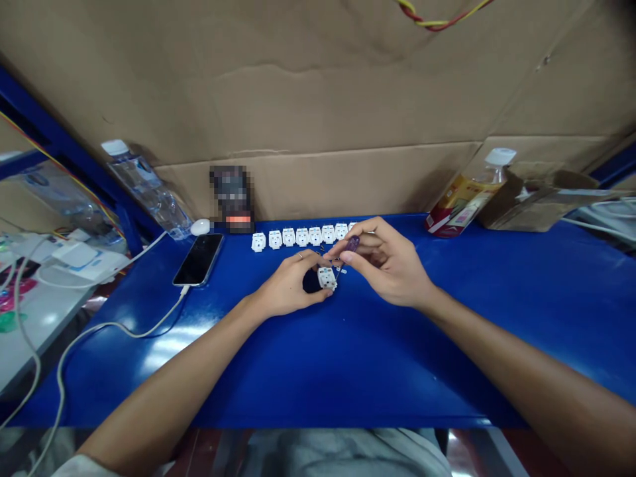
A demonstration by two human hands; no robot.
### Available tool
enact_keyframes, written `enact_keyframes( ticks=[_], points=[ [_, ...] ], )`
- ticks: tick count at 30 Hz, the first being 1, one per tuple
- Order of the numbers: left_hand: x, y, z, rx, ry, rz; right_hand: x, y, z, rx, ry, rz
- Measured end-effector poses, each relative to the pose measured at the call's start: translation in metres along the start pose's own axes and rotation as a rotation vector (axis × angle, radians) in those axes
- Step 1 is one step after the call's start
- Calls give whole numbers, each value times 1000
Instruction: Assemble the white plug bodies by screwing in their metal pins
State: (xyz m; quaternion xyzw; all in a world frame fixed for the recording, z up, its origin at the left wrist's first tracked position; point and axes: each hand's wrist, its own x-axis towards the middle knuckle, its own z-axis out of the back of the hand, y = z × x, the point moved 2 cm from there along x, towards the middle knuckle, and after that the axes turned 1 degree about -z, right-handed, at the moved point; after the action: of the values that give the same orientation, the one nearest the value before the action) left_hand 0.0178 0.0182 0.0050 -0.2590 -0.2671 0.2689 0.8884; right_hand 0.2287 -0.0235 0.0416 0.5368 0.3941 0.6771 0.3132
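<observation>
Blue bench [377, 371] against cardboard sheeting [318, 99]. Left hand [291, 285] closed on a small white plug [326, 278], fingers at the plug's near side, a ring [299, 255] on one finger; dark round lump [311, 281] tucked just beside the palm, unclear what. Right hand [382, 262] pinching a small screwdriver [352, 244], purple handle, thin shaft slanting down and left toward the plug, tip right by the plug, contact too small to tell. Plug lying just right of the left hand's fingers and below the shaft, so left hand nearer, right hand reaching across from the upper right. Hands close together, fingers almost meeting above the plug. Just past the fingers, a row of white plugs [298, 235] along the far side of the bench. Further left, a phone [198, 259] with a white cable [124, 329], a white oval object [200, 226] and a plastic bottle [149, 192]; far right, another bottle [470, 192].
</observation>
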Motion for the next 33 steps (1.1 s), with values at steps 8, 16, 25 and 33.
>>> enact_keyframes(
  ticks=[8, 16, 25, 33],
  points=[
    [1, 0, -2, 26, -8, -13, -3, -5, -4, -31, -7, -9],
    [2, -1, -2, 16, -4, -17, -10, -4, -10, -424, -177, 108],
    [2, -1, -2, 25, -17, -10, -7, -4, -2, -361, 155, 159],
    [2, 1, -4, -13, -29, -44, -12, -11, -8, -419, 41, 172]
  ],
)
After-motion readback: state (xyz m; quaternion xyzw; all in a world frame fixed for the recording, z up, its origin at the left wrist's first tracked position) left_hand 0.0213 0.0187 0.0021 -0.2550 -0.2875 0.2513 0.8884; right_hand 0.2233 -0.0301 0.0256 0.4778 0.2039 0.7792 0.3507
